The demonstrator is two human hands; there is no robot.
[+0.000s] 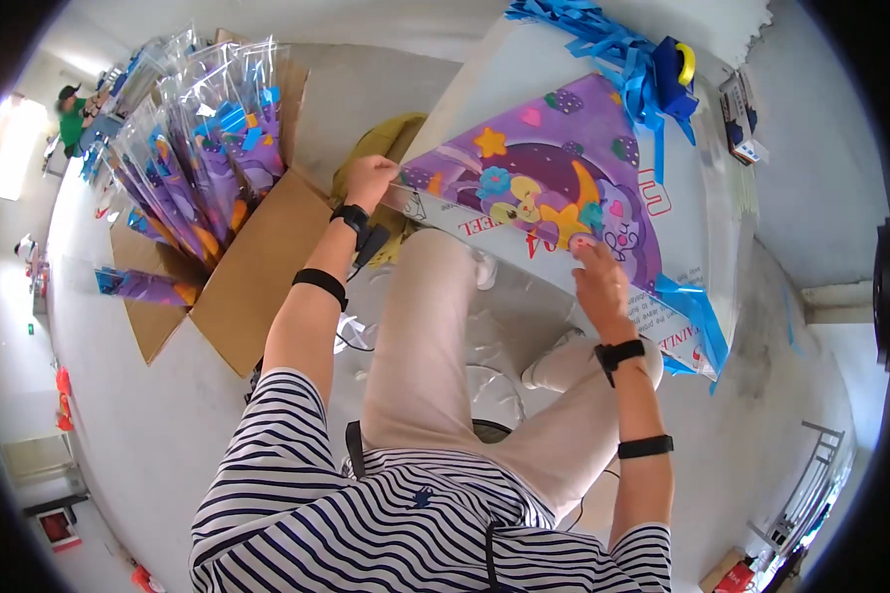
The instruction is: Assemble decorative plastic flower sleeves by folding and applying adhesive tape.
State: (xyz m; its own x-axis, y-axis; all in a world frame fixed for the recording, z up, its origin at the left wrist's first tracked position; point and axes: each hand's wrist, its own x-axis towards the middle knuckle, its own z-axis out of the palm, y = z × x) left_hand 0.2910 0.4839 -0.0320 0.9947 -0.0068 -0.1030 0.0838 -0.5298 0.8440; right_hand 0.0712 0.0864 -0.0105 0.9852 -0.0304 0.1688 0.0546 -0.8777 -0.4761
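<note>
A purple triangular kite printed with stars, a moon and cartoon figures lies flat on a white panel with red lettering. At its left corner, my left hand is closed, with thumb and fingertips pinching the tip. My right hand rests at the kite's near edge, right of the middle, fingers bent and gripping that edge. Blue ribbon strips hang from the right corner, beside my right hand.
An open cardboard carton at the left holds several kites in clear sleeves. Blue ribbons and a blue tape dispenser sit at the panel's far end. A yellow-green bag lies behind my left hand. Far left, a person in green works.
</note>
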